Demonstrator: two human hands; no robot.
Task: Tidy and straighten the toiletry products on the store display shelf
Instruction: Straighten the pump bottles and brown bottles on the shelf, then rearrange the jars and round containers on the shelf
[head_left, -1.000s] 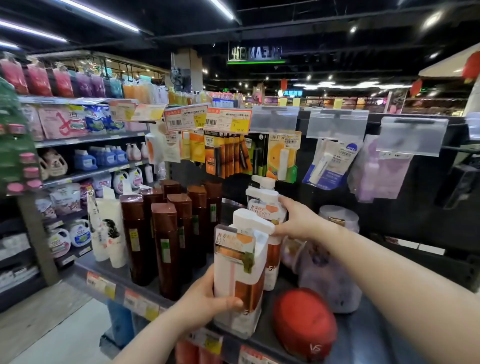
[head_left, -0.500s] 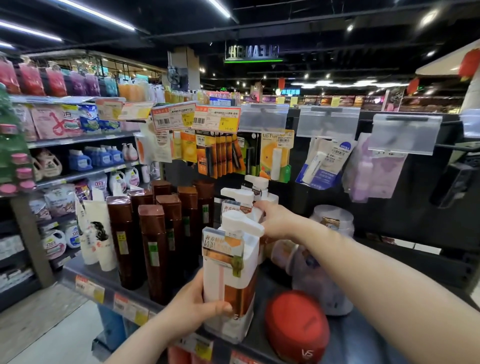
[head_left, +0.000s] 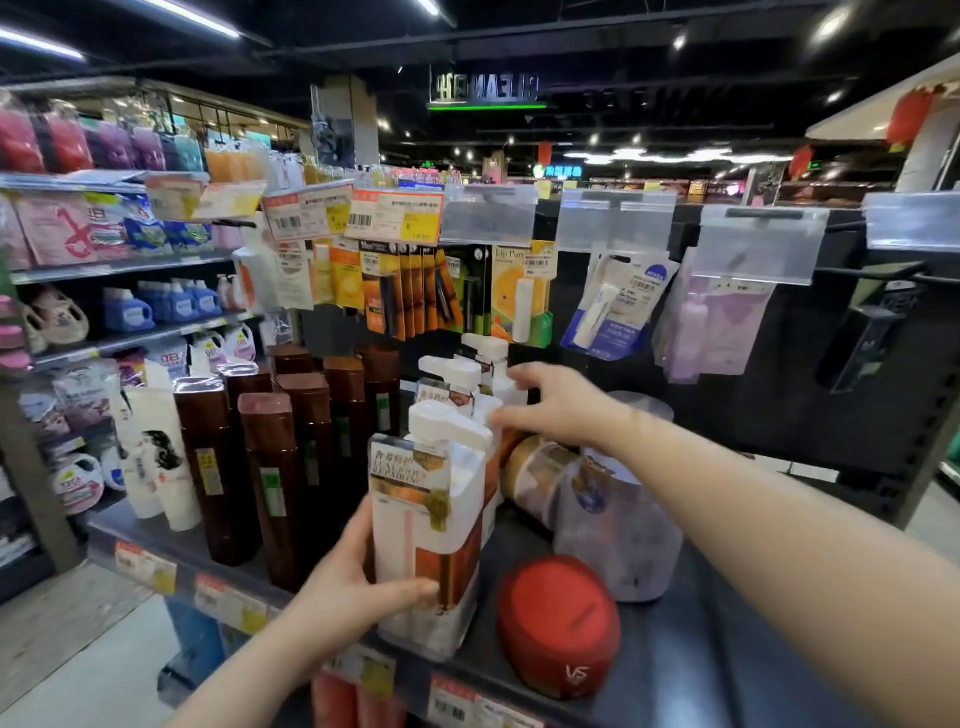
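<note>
Hands first: left hand (head_left: 358, 597) wrapping fingers and thumb around the lower body of the nearest white pump bottle (head_left: 431, 525), gripping it at the near edge of the display shelf (head_left: 701, 660), likely to keep it upright and square to the front. Right hand (head_left: 558, 410) reaching farther in, fingers curled loosely against the shoulder of the second pump bottle (head_left: 457, 387) behind; whether pinching or only pushing, hard to tell through the blur. Probably nudging that row into line behind the front one. Standing just left, tall brown bottles (head_left: 270, 483) in tidy ranks, and white tubes (head_left: 156, 457) beyond them. Lying on its side near right, a red VS bottle (head_left: 558, 623), with a clear jar (head_left: 618, 525) just behind it, both seemingly still needing straightening. Hanging above on the far wall, carded lip balms (head_left: 522, 296).
</note>
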